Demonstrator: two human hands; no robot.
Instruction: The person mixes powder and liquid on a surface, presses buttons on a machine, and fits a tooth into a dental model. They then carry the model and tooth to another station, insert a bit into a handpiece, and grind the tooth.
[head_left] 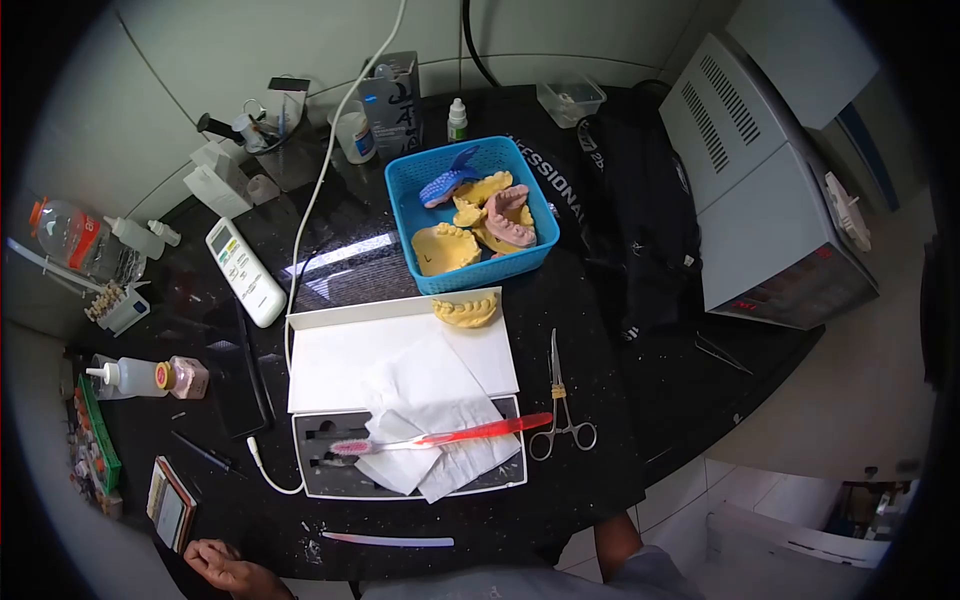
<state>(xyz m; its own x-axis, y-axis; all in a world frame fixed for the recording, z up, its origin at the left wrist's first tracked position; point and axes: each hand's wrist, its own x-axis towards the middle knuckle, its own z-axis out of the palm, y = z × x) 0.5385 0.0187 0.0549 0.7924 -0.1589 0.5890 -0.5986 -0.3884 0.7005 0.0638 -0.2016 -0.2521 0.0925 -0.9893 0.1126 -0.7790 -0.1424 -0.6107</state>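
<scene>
Lying close to the counter's (600,440) near left corner, the small box (170,503) sits just up and to the left of the left hand (228,572), near it but not touching. That hand rests at the counter's front edge with its back up and its fingers loosely curled. The palm is hidden, so I cannot tell whether anything is held inside. The right hand is outside the picture.

To the right of the left hand, a pale flat strip (388,541) lies along the edge. Beyond it is an open white case (330,470) with crumpled tissue (440,400) spread over it, and a red-handled toothbrush (450,436) lies across the tissue. A white cable (270,472) curls past the case's left side. Metal forceps (562,405) lie just right of the case. A yellow dental cast (466,311) sits at the case's far edge, below a blue basket (490,272) holding more casts. A white remote control (245,272) lies further left.
</scene>
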